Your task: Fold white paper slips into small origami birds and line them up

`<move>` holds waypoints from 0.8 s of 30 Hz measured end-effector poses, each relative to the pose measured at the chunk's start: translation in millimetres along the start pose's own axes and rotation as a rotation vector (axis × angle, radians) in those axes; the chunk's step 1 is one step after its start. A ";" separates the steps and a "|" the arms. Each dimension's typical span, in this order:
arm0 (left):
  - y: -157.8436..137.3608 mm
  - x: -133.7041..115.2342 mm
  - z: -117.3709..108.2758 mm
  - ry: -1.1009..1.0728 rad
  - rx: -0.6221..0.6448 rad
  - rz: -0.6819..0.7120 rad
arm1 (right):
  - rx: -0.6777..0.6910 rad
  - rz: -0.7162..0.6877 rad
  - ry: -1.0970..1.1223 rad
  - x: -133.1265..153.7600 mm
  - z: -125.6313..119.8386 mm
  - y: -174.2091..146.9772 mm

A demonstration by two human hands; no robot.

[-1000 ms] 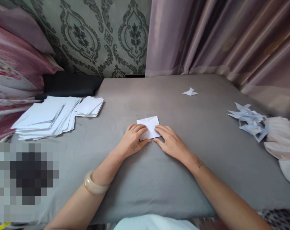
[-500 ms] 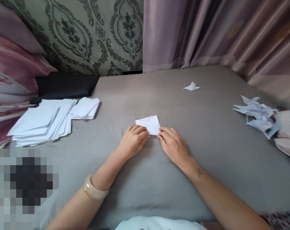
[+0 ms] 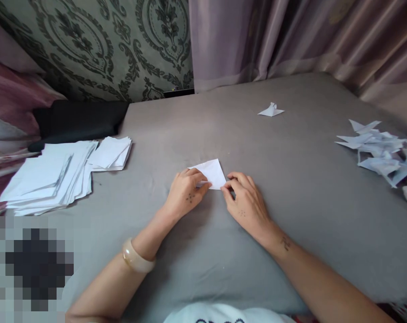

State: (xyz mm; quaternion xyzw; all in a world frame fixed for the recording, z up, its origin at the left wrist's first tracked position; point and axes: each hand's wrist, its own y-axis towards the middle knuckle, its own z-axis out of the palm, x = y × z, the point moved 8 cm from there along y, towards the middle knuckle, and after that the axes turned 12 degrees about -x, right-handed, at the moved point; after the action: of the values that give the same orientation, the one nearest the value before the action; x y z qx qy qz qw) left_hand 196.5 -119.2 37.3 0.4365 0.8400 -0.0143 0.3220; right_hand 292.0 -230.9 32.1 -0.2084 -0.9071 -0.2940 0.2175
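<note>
A small folded sheet of white paper (image 3: 213, 172) lies on the grey cloth-covered surface in front of me. My left hand (image 3: 189, 187) grips its near left side between thumb and fingers, covering that edge. At the near right corner, my right hand (image 3: 245, 197) pinches the paper between thumb and index finger, its other fingers bent above. A pale bangle (image 3: 138, 258) circles my left wrist.
Stacked white paper sheets (image 3: 44, 175) lie at the left, beside a smaller stack (image 3: 112, 153). Behind them is a black flat item (image 3: 80, 119). One folded paper bird (image 3: 271, 110) sits far back; several more folded paper pieces (image 3: 378, 148) are heaped at right.
The view has shifted slightly. My left fingers have slid over the paper's left part, and my right index finger has lifted and bent more at the right corner.
</note>
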 end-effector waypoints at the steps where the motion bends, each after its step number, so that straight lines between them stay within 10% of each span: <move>1: 0.5 0.7 0.6 0.000 0.003 -0.006 | -0.002 0.009 -0.002 -0.7 0.4 0.5; 24: 2.4 9.5 5.6 0.013 0.059 -0.089 | 0.115 0.118 -0.033 -11.7 5.3 3.5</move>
State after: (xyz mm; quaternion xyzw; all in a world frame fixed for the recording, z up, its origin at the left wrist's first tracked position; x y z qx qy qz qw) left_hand 197.3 -112.5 28.2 0.4080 0.8598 -0.0505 0.3028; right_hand 302.0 -227.9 23.8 -0.2533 -0.9121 -0.2247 0.2313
